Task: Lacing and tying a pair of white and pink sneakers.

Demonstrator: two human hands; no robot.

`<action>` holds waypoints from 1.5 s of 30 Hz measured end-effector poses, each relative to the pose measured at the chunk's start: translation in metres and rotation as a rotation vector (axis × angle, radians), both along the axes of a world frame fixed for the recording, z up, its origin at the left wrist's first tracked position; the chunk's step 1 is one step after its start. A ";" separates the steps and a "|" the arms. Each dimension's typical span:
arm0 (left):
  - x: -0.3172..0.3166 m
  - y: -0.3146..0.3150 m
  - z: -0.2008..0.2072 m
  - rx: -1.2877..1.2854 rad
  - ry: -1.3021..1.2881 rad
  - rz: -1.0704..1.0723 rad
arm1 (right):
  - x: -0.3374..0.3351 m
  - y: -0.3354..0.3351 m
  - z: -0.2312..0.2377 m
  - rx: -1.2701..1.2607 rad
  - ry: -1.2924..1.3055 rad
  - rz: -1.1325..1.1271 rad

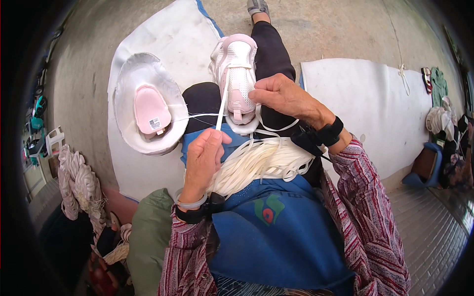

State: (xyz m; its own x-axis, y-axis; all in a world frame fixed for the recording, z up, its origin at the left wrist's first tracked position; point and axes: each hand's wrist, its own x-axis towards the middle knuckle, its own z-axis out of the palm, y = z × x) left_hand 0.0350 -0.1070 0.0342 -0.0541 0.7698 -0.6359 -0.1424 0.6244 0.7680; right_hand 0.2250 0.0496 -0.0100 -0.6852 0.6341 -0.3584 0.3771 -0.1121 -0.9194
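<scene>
Left hand raised over the lap, fingers curled shut around the free end of a flat white lace, pulled taut and slanting up toward the pink-and-white shoe. Wrist bent slightly back, ringed by a clear bangle and a black strap, forearm in a patterned red sleeve rising from the lower edge. Right hand reaching in from the right, palm down, fingertips pressed against the side of the shoe's upper near the eyelets, steadying it; whether pinching lace there as well, cannot tell. Right wrist banded in black, forearm angled down and right. Shoe propped toe-away on the knee, sole down, tongue toward the body, resting against black trouser legs. Just below it, a loose bundle of white laces heaped on a blue apron, touching the underside of both wrists. To the left, a second pink shoe lying sole-up inside a white hat-like fabric piece, well apart from the hands, on a white mat. Another white mat spread to the right, bare concrete floor beyond the knees. Close on the lower left, a green cushion and knotted cloth bundles; more open room forward and right.
</scene>
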 end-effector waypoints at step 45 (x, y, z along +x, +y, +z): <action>-0.052 0.050 0.077 0.656 -0.461 0.012 | -0.003 -0.083 0.016 -1.019 0.509 -0.765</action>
